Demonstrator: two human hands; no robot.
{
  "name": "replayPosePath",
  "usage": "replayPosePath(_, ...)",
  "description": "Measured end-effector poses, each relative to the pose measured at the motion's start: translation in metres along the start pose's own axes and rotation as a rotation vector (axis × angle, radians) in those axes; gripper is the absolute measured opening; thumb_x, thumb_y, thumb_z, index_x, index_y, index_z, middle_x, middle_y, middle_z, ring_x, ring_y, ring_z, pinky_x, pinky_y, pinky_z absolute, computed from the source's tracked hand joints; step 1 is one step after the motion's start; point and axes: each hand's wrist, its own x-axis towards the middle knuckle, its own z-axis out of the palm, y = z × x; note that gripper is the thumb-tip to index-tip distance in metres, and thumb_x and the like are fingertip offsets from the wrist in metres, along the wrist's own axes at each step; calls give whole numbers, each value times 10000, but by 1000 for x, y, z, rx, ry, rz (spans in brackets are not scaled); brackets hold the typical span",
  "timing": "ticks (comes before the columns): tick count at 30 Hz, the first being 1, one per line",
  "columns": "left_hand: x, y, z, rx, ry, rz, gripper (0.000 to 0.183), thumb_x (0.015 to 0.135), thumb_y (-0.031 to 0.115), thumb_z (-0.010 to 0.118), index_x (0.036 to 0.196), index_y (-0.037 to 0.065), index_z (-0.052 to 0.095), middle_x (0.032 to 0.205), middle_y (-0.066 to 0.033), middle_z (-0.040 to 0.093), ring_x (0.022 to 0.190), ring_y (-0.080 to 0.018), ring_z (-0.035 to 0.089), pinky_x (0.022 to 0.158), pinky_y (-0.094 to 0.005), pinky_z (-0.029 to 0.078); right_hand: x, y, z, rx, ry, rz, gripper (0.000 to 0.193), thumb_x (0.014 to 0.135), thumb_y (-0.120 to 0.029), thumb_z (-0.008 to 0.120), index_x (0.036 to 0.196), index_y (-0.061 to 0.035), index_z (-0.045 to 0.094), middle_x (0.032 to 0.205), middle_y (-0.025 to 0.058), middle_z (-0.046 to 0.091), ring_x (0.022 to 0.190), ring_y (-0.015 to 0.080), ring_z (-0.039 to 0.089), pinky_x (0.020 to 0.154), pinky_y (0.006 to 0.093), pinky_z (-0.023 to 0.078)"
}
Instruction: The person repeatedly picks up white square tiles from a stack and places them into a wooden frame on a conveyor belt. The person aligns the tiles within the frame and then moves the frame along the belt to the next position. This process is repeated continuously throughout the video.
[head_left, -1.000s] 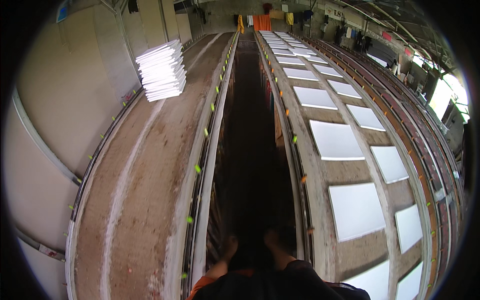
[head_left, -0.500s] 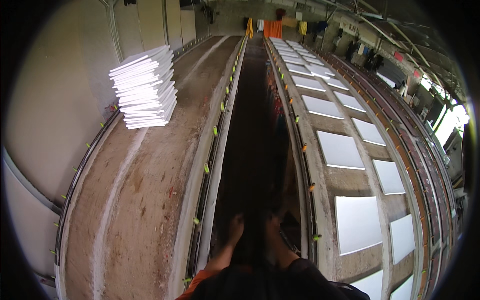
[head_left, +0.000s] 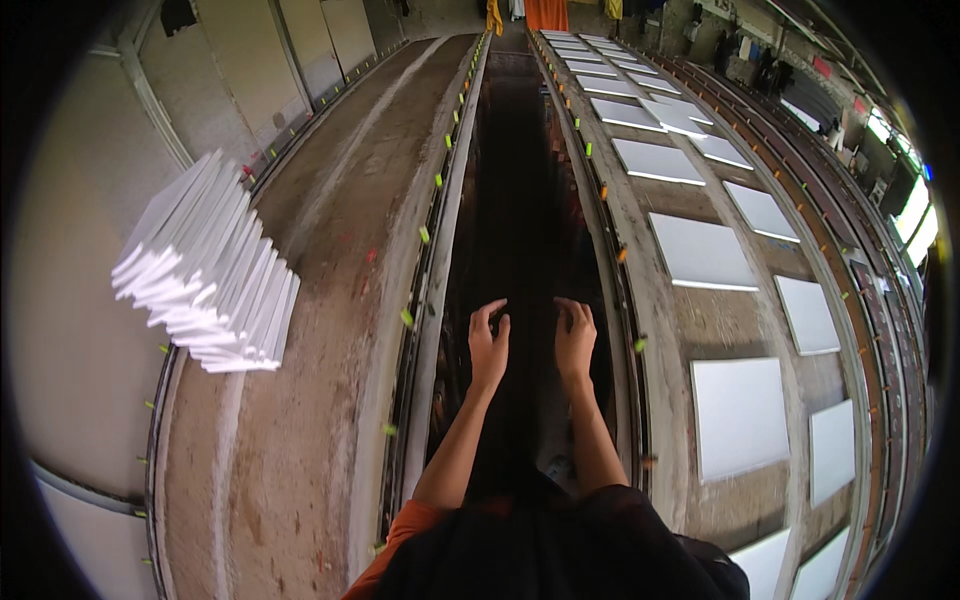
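Both of my hands are held out in front of me over the dark aisle between two long tables, touching nothing. My left hand [head_left: 489, 337] has its fingers loosely curved and apart from the thumb, with nothing in it. Facing it, my right hand [head_left: 575, 338] is likewise half curled and bare. On the left table [head_left: 290, 430] a tall, uneven stack of white flat panels [head_left: 215, 270] leans near the wall side. White panels, such as the large near one [head_left: 740, 418], lie flat in two rows along the right table [head_left: 715, 335].
Rails with small yellow-green clips [head_left: 407, 318] and orange clips [head_left: 622, 254] edge the tables along the aisle [head_left: 520, 210]. Pale wall boards [head_left: 90, 250] stand at left. An orange cloth [head_left: 546, 14] hangs at the far end. Further rails [head_left: 885, 330] run along the right.
My hands have risen and reached forward from low near my body. The view has shifted, so the stack appears nearer and lower at left.
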Motion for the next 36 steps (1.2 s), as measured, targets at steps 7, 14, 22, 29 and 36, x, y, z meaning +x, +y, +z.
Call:
replayPosePath(7,181,-6,28,137,2,13,292,860,170,551,1116,32,521,1073,-159,531,1015,-313,504,895,-384,397,201,13,91,42,-185,-39,172,829,-49,514,971,-26,609,944,154,570,846,331,571,758,397,465)
replayPosePath(14,349,-76,78,128,25,72,370,842,239,602,1136,34,510,1083,-154,536,1043,-304,493,898,-379,397,375,56,162,-196,-522,-329,168,810,-88,544,954,-32,609,993,165,569,927,333,556,820,396,454)
replayPosePath(22,484,-159,172,-25,-82,-30,443,852,349,575,1164,44,498,1164,-144,506,1123,-310,429,975,-411,320,487,106,132,-316,-471,-425,210,821,-40,531,1017,-52,607,1011,128,554,979,304,528,863,380,435)
replayPosePath(29,606,-200,258,19,-240,41,625,856,413,542,1342,84,328,1381,-166,285,1306,-366,167,1053,-488,169,562,171,92,-345,-182,42,226,829,47,506,1014,-23,615,975,116,574,799,201,615,676,290,513)
replayPosePath(36,744,-200,392,-41,-463,196,671,856,372,545,1379,78,244,1434,-164,162,1338,-346,66,1066,-497,125,667,304,71,-111,145,269,232,834,28,469,1022,-6,601,979,100,569,794,174,617,676,286,517)
